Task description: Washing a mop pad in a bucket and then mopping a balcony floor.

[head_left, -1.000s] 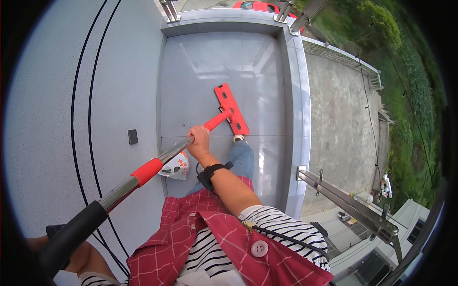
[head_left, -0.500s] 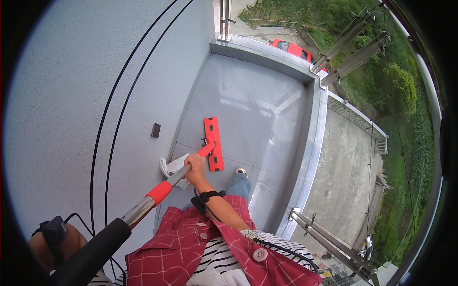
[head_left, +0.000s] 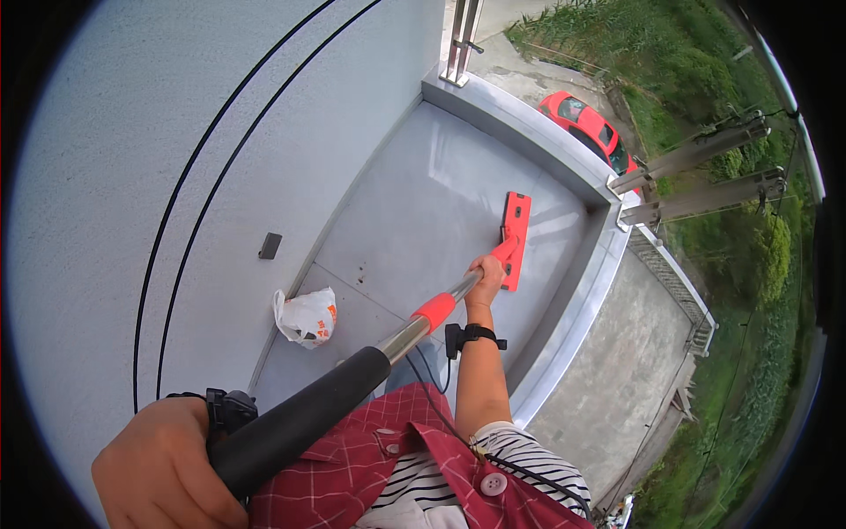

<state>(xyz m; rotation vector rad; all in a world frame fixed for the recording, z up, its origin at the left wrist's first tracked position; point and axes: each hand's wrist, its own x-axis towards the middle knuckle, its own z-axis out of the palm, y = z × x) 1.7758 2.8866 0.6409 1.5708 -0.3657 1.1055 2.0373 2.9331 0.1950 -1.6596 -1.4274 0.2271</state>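
A flat mop with a red rectangular head [head_left: 518,240] lies across both my hands, its pole running from lower left to upper right. My left hand [head_left: 167,467] is wrapped round the black grip [head_left: 304,414] at the pole's near end. Farther along, beyond the red collar [head_left: 434,312], my right hand [head_left: 480,278] is closed round the metal pole [head_left: 407,339] close to the head. The mop head rests on the grey tiled floor [head_left: 397,203], near the right-hand ledge. Black straps with small devices sit on both wrists.
A white plastic bag [head_left: 307,317] stands by the left wall [head_left: 159,115], where a dark socket box [head_left: 270,246] and two black cables hang. A low ledge [head_left: 564,339] with metal posts borders the right; beyond lie a lower concrete area, a red car [head_left: 589,128] and greenery.
The mop head has moved right across the floor, toward the ledge, with my right hand following. My left hand has come further into view, and the view has shifted.
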